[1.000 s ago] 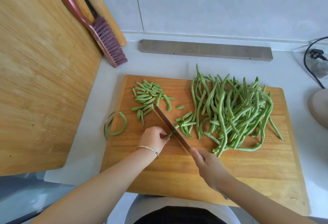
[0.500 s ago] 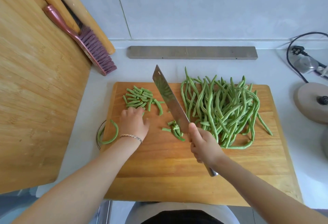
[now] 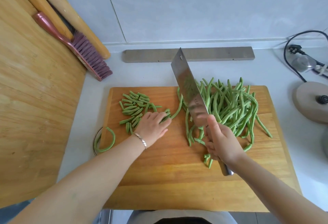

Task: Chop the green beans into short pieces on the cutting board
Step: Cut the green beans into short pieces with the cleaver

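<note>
A wooden cutting board [image 3: 177, 179] lies on the grey counter. A heap of long green beans [image 3: 230, 106] covers its right half. Short cut pieces [image 3: 133, 107] lie at its upper left. My left hand [image 3: 153, 125] rests flat on the board with straight fingers over a few cut pieces and the end of one long bean [image 3: 178, 109]. My right hand [image 3: 220, 142] grips the handle of a steel cleaver [image 3: 190, 90], whose blade is raised above the board and points away from me, over the left edge of the bean heap.
One curved bean [image 3: 109, 142] lies off the board's left edge by a metal ring. A large wooden board [image 3: 32, 99] leans at the left, with a pink brush [image 3: 85, 51] and rolling pins. A grey bar [image 3: 188, 55] lies behind the board. A cable and round base [image 3: 312, 99] sit at the right.
The cleaver has lifted off the board and swung up and right over the long beans. My left hand slid from beside the blade to the cut pieces, then flattened over them.
</note>
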Tool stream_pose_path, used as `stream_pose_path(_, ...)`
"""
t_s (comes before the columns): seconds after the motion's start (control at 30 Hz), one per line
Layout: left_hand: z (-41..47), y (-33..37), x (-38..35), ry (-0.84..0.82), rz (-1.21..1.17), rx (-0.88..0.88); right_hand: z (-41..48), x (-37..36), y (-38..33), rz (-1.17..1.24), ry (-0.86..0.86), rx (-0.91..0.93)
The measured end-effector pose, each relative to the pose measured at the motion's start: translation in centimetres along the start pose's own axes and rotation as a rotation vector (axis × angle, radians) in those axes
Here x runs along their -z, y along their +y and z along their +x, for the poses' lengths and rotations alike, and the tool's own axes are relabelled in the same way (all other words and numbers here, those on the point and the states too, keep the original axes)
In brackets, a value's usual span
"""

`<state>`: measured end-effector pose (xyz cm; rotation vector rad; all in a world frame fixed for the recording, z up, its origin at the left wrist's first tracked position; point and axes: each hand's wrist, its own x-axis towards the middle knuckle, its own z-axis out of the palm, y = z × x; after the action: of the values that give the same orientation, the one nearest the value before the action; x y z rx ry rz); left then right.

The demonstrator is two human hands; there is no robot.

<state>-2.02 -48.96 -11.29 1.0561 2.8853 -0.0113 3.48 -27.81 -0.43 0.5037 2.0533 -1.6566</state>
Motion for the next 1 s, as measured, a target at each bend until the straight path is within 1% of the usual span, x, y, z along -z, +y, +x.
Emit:
stream_pose_path(0.17, -0.8, -3.4, 0.0, 0.076, 0.104, 0.066, 0.2, -0.3, 0.1, -0.042, -0.034, -0.006)
stream_pose_path(0.23, -0.6, -3.9, 0.4, 0.101, 0.115, 0.173, 0.2, -0.5, 0.1, -0.030, -0.040, -0.014)
stream_pose_path(0.33, -0.2, -3.0, 0.7, 0.143, 0.070, 0.397, 0.3, -0.7, 0.0, -0.040, -0.038, -0.019)
stream_pose_path(0.37, -0.1, -2.5, 0.7, 0.148, 0.047, 0.434, 0.3, -0.8, -0.1, -0.036, -0.038, -0.023)
stream_pose_path(0.43, 0.1, -1.2, 0.8, 0.108, 0.052, 0.414, 0.4, -0.9, -0.1, -0.028, -0.037, -0.030)
stream_pose_path(0.5, 0.3, 0.2, 0.8, -0.026, 0.061, 0.358, 0.4, -1.0, -0.1, -0.034, -0.039, -0.030)
stream_pose_path(0.53, 0.5, 0.8, 0.8, -0.054, 0.039, 0.360, 0.3, -1.1, -0.1, -0.035, -0.041, -0.029)
stream_pose_path(0.6, 0.9, 1.7, 0.8, -0.084, 0.015, 0.443, 0.3, -1.1, -0.1, -0.037, -0.043, -0.020)
stream_pose_path(0.67, 1.2, 2.2, 0.9, -0.078, -0.027, 0.541, 0.1, -1.2, -0.2, -0.050, -0.043, -0.004)
stream_pose_path(0.77, 1.9, 2.5, 1.0, -0.108, -0.062, 0.620, -0.1, -1.1, 0.0, -0.059, -0.039, 0.009)
stream_pose_path(0.9, 2.6, 3.0, 1.6, -0.184, -0.089, 0.613, -0.1, -1.2, 0.1, -0.081, -0.031, 0.010)
stream_pose_path(0.93, 2.5, 3.4, 1.7, -0.198, -0.120, 0.570, -0.1, -1.4, 0.2, -0.088, -0.030, 0.011)
stream_pose_path(1.0, 2.0, 4.3, 2.6, -0.251, -0.188, 0.415, -0.2, -1.5, 0.2, -0.105, -0.029, 0.017)
